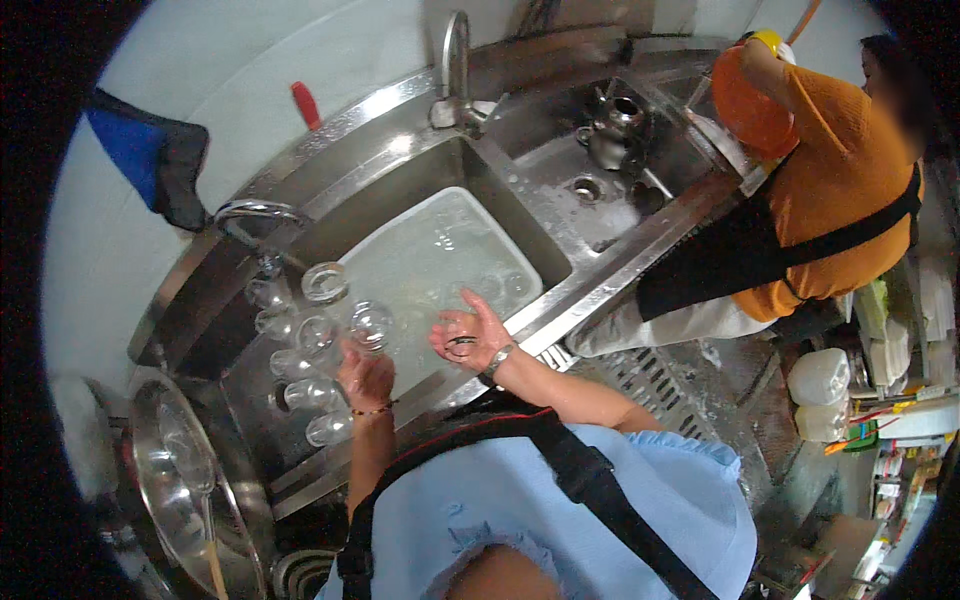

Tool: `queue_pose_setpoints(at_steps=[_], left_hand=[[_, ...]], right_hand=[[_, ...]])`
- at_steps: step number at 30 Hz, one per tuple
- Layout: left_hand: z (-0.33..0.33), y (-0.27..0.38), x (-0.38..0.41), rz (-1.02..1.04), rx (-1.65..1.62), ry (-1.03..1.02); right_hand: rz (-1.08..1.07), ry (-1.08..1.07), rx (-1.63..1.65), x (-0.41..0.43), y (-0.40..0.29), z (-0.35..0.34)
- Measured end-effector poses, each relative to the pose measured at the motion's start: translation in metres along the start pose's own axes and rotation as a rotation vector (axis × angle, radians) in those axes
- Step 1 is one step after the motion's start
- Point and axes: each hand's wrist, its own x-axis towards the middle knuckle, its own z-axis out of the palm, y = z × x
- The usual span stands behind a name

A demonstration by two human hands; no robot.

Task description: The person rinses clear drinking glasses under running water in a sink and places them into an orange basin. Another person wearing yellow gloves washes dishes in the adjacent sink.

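Observation:
Over the left part of a water-filled white tub [495, 219], my left hand [367, 379] has its fingers at the lower rim of a round clear glass vessel [370, 325]. My right hand [469, 337] is raised over the tub with palm up and fingers apart, a dark thin ring-shaped thing lying across the palm or fingers; whether it is held or worn I cannot tell. Several clear glasses [311, 394] lie in a group left of my left hand, with a thick-rimmed clear glass piece [325, 283] above them. More clear glassware shows faintly under the water.
A steel faucet [455, 67] stands behind the tub, another curved faucet [259, 210] at the left. The right sink basin [547, 165] holds metal pots [609, 146]. A co-worker in an orange top [840, 180] handles an orange basin [750, 101]. A large steel bowl [176, 465] is at lower left.

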Motion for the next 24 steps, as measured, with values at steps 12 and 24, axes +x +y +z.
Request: queue_pose_setpoints(at_steps=[12, 24], left_hand=[[0.024, 0.012, -0.039, -0.235, -0.012, 0.183], [0.022, 0.01, -0.07, -0.187, -0.081, 0.237]], right_hand=[[-0.058, 0.057, -0.113, 0.007, 0.031, -0.023], [-0.261, 0.23, -0.512, 0.018, 0.01, -0.003]])
